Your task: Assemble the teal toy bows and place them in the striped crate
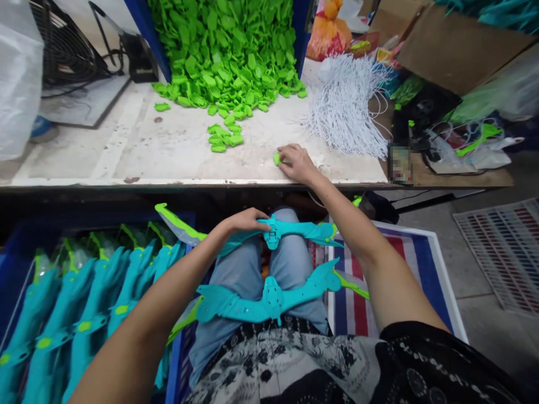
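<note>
- Right hand (297, 163) over the table (126, 151), near its front edge; fingertips pinching one green clip (277, 159).
- Left hand (248, 220) over the far teal piece (273, 238), thumb by its hub. Whether the fingers curl under and grip: cannot tell.
- Far piece lies across the knees; near piece (273, 297) lies closer to the waist.
- Loose clips (225, 137) left of the right hand; pile behind.
- Judgement: best take a single clip by its edges, keep the hub uncovered, knees level so neither piece slides.

Green piece (277, 159) in right hand (297, 164)
</note>
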The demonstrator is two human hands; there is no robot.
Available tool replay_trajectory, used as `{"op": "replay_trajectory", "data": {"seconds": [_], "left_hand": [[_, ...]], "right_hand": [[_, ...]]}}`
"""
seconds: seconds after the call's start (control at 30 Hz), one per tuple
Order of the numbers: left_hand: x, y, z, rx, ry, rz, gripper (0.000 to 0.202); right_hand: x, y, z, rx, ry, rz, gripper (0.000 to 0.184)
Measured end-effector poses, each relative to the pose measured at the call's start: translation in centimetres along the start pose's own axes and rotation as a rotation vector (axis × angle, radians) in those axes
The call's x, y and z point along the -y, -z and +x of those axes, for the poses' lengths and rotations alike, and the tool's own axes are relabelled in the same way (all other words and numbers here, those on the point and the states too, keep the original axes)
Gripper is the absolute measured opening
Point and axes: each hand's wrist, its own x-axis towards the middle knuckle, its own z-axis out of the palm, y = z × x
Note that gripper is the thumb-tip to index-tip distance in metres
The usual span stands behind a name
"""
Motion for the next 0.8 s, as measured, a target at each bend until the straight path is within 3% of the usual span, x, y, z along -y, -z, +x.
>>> {"op": "replay_trajectory", "data": {"seconds": [0.1,0.2,0.27,0.37,0.5,0.67,0.8], "left_hand": [[0.3,0.1,0.2,0.024,0.03,-0.069,0.054],[0.5,0.0,0.1,0.051,0.065,-0.187,0.054],[0.6,-0.2,0.1,0.062,0.081,-0.241,0.052],[0.6,-0.4,0.1,0.049,0.097,-0.288,0.05],[0.9,-0.5,0.4,0.062,0.074,-0.316,0.056],[1.3,-0.5,0.3,0.032,0.001,-0.198,0.059],[0.9,-0.6,0.0,0.018,-0.017,-0.063,0.059]], "right_hand": [[-0.3,0.3,0.4,0.004,0.029,0.045,0.012],[1.4,0.6,-1.4,-0.077,0.059,0.072,0.016],[3.7,0.5,-4.5,-0.072,0.117,0.106,0.021],[7.2,-0.5,-10.5,0.055,0.251,0.109,0.025],[9.1,-2.9,-16.3,0.115,0.27,-0.007,0.023],[9.5,-4.5,-17.5,0.086,0.182,-0.06,0.026],[10.1,-5.5,-17.9,0.015,0.061,0.022,0.023]]}}
